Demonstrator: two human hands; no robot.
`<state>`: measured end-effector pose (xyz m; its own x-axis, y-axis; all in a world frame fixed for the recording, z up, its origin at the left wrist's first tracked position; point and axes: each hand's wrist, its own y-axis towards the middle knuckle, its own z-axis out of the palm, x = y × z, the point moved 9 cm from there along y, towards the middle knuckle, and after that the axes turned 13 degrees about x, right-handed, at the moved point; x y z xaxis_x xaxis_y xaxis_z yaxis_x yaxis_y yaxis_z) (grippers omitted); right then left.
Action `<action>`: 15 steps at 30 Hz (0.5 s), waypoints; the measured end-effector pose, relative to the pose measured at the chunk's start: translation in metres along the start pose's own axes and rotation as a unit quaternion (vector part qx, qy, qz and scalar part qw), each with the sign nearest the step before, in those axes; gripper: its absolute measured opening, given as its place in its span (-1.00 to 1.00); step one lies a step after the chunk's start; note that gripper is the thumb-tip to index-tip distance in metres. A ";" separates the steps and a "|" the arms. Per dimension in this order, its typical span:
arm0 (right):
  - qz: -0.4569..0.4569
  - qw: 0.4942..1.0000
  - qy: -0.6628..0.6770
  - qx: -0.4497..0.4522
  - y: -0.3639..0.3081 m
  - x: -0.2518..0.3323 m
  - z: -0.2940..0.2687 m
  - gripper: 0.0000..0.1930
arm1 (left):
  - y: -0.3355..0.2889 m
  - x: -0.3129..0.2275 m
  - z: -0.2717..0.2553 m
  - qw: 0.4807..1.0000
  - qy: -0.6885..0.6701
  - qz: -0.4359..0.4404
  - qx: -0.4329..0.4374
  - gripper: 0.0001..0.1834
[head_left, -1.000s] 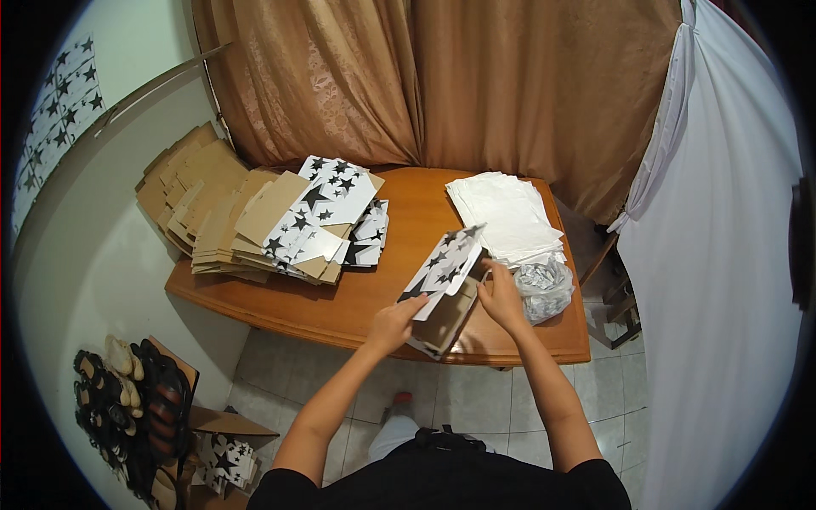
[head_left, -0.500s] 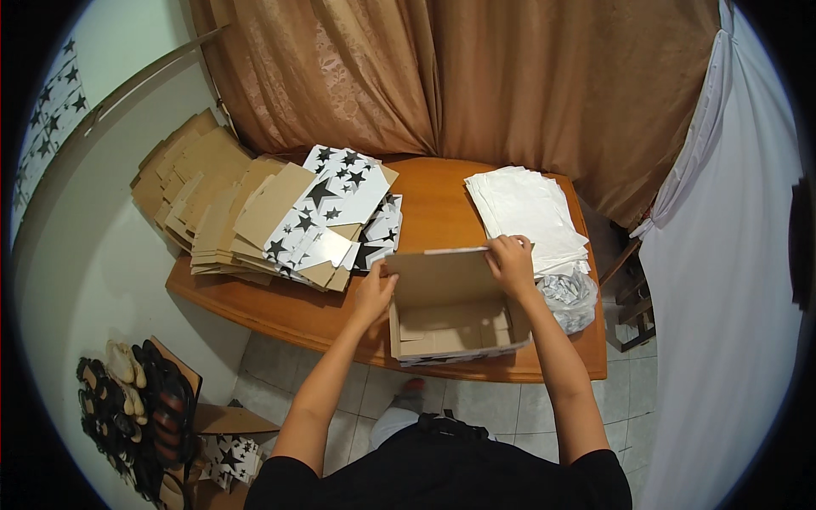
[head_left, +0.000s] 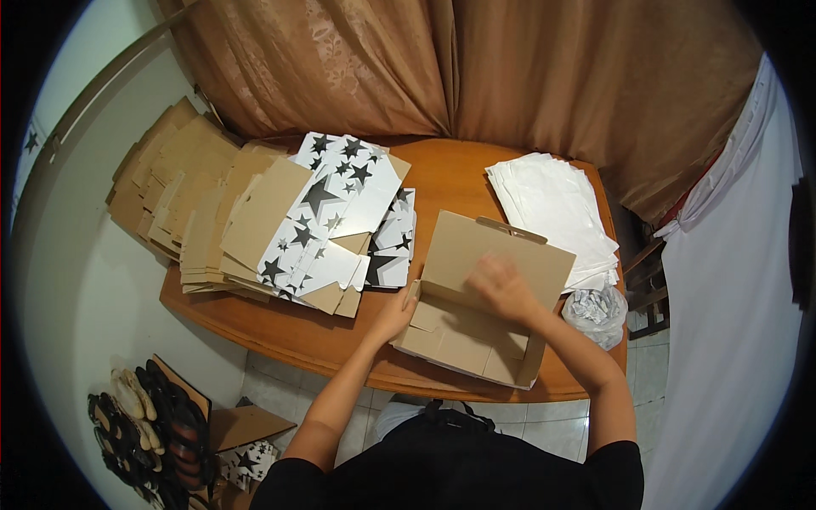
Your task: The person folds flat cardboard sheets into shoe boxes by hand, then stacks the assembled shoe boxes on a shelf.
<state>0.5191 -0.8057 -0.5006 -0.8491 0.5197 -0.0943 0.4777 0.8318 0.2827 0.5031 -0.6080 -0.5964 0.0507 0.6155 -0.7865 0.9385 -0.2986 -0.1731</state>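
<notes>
Left hand: our left hand (head_left: 396, 315) is closed around the left wall of the cardboard box (head_left: 456, 337), near the corner where the lid joins.
Right hand: our right hand (head_left: 503, 287) is over the open box, in front of the raised lid (head_left: 491, 239); its fingers are blurred, so we cannot tell whether they are spread or curled, or touch the cardboard.
Open box: we have it at the front edge of the wooden table (head_left: 444, 166), right of the middle, turned slightly askew, its plain brown inside facing up and its lid standing tilted back along the far side.
Lid edge: we see a narrow folded flap with a dark slit at the top.
Flat cardboard: to our left, a spread pile of brown flattened boxes (head_left: 197, 200) covers that end of the table, overlapping in layers.
Star print: white sheets with black and grey stars (head_left: 338, 189) lie on the pile's right part, with more star-printed pieces (head_left: 393, 246) beside them, lower down.
White paper: a loose stack of white sheets (head_left: 552, 208) lies behind and to the right of our box.
Plastic bag: just in front of that stack sits a clear bag (head_left: 597, 317) with greyish contents we cannot make out.
Lower left: shoes (head_left: 136, 421) are crowded together beside the wall.
</notes>
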 end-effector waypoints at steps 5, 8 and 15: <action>-0.105 0.950 0.182 0.231 -0.005 0.099 0.099 -0.43 | -0.004 0.003 0.009 0.983 -0.181 -0.027 0.018 -0.58; -0.063 0.932 0.221 0.281 -0.002 0.114 0.135 -0.38 | -0.007 0.007 0.015 0.976 -0.215 -0.022 0.009 -0.63; -0.034 0.927 0.245 0.283 -0.004 0.119 0.153 -0.37 | -0.012 0.010 0.013 0.981 -0.187 -0.046 0.004 -0.64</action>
<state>0.4500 -0.7175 -0.6589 -0.8154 0.4277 0.3901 0.3439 0.9000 -0.2680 0.4876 -0.6076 -0.6103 -0.1648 0.3307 -0.9292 0.9303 -0.2610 -0.2579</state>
